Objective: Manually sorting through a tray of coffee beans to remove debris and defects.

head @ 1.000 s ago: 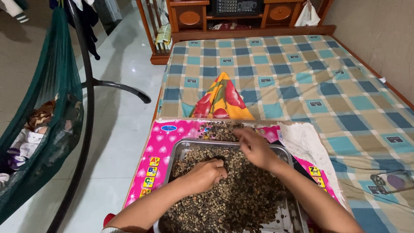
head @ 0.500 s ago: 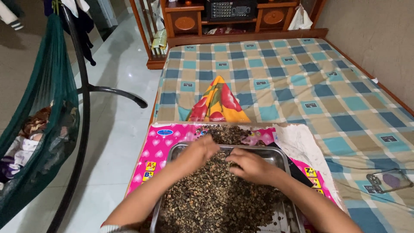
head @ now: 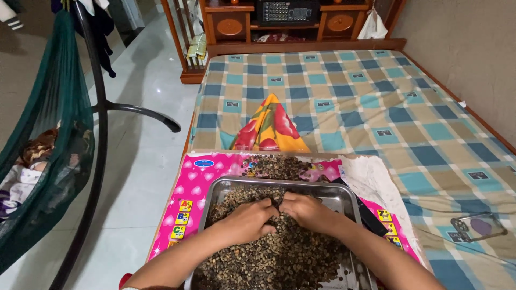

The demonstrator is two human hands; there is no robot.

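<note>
A: Sorting through the dark beans [head: 279,252], we have both hands buried in the heap that fills the metal tray [head: 344,196] at the lower middle of the frame.

B: Our left hand [head: 248,219] curls its grip over a clump of beans; our right hand [head: 305,210] does likewise, fingertips meeting at the middle of the tray.

A: Whether either grip pinches 1 single bean, we cannot tell.

B: A second small pile of beans [head: 275,166] lies on the pink mat [head: 199,180] just above the tray.

A: We judge the picking-over step is in hand; next calls for a fine pinch and a lift toward that pile.
</note>
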